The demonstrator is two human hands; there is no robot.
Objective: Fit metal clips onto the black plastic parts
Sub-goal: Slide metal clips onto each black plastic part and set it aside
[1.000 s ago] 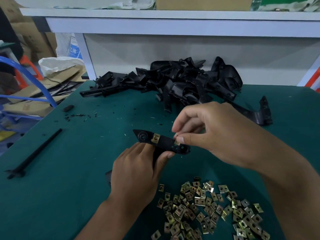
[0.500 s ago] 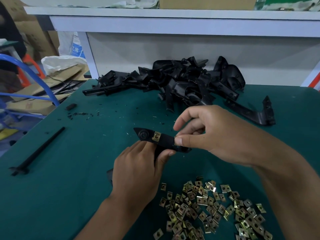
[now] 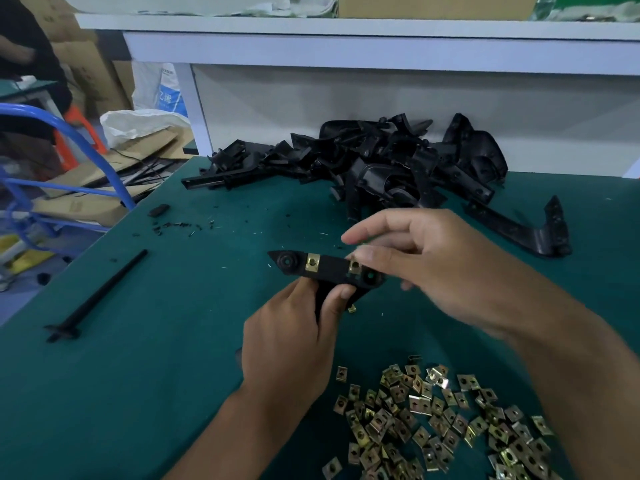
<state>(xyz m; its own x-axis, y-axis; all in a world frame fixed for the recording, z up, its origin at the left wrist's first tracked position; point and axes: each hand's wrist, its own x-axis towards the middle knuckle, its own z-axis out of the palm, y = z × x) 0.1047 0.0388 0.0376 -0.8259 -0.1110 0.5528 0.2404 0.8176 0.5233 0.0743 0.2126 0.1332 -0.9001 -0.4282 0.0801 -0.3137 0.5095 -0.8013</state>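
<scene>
The black plastic part point(image 3: 329, 270) sat just above the green table point(image 3: 145, 375), near the middle of my view, held flat with its long side running left to right. One brass-coloured metal clip point(image 3: 312, 263) was seated on it left of centre, next to a round boss at its pointed left end, and a second clip point(image 3: 354, 265) sat toward the right end beside another round hole. My left hand point(image 3: 291, 344) gripped the part from below, thumb and fingers curled round its lower stem. My right hand point(image 3: 429, 268) was over the part's right end, blurred, its fingers loosely bent and spread, the thumb tip close against the second clip; I could not tell whether it was pinching that clip or only touching it. A single loose clip point(image 3: 352, 309) lay on the table just under the part. Nearer to me, on the right, a heap of loose clips point(image 3: 443, 420) was scattered over the table. At the far edge lay a pile of black parts point(image 3: 381, 168), with one long angled piece point(image 3: 523, 230) apart to its right. A thin black rod point(image 3: 100, 296) lay well off to the left, and small black scraps point(image 3: 173, 225) were sprinkled beyond it. A white shelf point(image 3: 346, 39) stood behind the table.
</scene>
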